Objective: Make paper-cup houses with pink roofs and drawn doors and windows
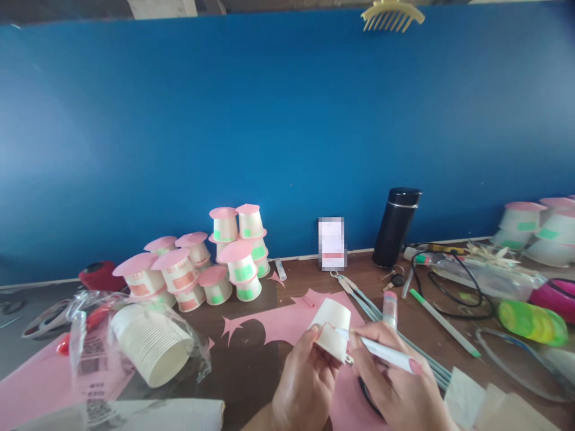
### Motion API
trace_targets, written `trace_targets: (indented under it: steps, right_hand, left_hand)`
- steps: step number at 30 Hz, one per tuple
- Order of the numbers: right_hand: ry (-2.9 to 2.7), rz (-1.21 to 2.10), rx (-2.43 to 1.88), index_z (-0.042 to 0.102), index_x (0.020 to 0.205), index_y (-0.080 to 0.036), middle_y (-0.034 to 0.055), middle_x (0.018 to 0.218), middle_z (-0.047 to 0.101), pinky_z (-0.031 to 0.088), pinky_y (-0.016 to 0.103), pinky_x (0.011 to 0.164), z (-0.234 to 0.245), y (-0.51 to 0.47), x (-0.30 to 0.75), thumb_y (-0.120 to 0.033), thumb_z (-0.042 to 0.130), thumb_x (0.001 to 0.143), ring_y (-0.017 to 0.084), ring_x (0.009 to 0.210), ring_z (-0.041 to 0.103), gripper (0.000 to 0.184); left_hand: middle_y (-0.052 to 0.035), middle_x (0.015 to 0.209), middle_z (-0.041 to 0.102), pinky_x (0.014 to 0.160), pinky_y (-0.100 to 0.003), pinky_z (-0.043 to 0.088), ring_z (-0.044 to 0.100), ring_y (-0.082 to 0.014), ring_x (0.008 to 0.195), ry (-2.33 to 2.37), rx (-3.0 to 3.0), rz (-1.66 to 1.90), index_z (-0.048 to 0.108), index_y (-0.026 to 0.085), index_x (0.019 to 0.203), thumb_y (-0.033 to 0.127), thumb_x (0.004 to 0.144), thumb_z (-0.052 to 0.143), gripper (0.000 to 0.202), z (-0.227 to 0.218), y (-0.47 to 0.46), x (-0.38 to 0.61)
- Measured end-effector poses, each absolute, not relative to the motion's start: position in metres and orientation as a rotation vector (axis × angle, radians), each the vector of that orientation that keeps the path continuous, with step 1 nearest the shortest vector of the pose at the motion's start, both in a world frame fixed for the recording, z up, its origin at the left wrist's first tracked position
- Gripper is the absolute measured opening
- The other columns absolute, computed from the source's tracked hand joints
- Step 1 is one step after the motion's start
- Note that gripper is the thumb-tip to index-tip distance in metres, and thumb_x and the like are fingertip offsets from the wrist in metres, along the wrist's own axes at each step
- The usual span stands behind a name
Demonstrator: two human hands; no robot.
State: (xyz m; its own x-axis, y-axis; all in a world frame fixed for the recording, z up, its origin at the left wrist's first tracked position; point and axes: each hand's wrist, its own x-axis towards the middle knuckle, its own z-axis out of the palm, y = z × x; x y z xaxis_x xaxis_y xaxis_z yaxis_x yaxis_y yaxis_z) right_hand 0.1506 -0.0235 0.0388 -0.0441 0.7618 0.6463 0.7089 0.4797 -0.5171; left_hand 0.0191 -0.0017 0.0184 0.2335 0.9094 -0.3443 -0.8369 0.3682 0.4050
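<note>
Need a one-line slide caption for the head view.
Left hand holding a cup, right hand holding a pen to it, with stacked pink-topped cups at back left.

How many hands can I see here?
2: the left hand holds a white cup; the right hand holds a white pen with its tip at the cup.
</note>
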Motion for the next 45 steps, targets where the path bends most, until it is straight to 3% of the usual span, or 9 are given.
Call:
trace_targets:
  steps: [8, 29, 45]
  right_hand:
    - [-1.739, 0.097, -1.275, 0.057, 0.081, -0.023, -0.001, 0.068, 0.064, 0.048, 0.02, 0.052, 0.0398, -0.027, 0.1484, -0.031, 0.047, 0.093, 0.013, 0.059, 0.065, 0.017]
    - [-1.77, 0.074, -1.242, 0.056, 0.083, -0.022, -0.0017, 0.069, 0.063, 0.049, 0.021, 0.062, 0.0425, -0.0255, 0.1479, -0.027, 0.049, 0.093, 0.013, 0.062, 0.066, 0.013]
    - [-1.773, 0.098, -1.278, 0.057, 0.081, -0.022, -0.0004, 0.068, 0.062, 0.049, 0.02, 0.054, 0.0433, -0.0283, 0.1483, -0.03, 0.046, 0.093, 0.014, 0.061, 0.065, 0.018]
  left_hand:
    - [-0.0115, 0.082, 0.07, 0.063, -0.026, 0.05, 0.066, -0.0175, 0.076, 0.647, 0.099, 1.202, 0.066, 0.009, 0.083, 0.016, 0.089, 0.052, 0.017, 0.0245, -0.002, 0.0201]
    - [-0.009, 0.077, 0.065, 0.06, -0.026, 0.047, 0.06, -0.0157, 0.068, 0.587, 0.145, 1.2, 0.065, 0.007, 0.084, 0.019, 0.089, 0.051, 0.019, 0.0193, -0.0011, 0.0187]
    - [-0.0097, 0.079, 0.066, 0.056, -0.026, 0.047, 0.063, -0.0165, 0.068, 0.701, 0.118, 1.22, 0.06, 0.009, 0.088, 0.019, 0.088, 0.051, 0.012, 0.0236, 0.0014, 0.0186]
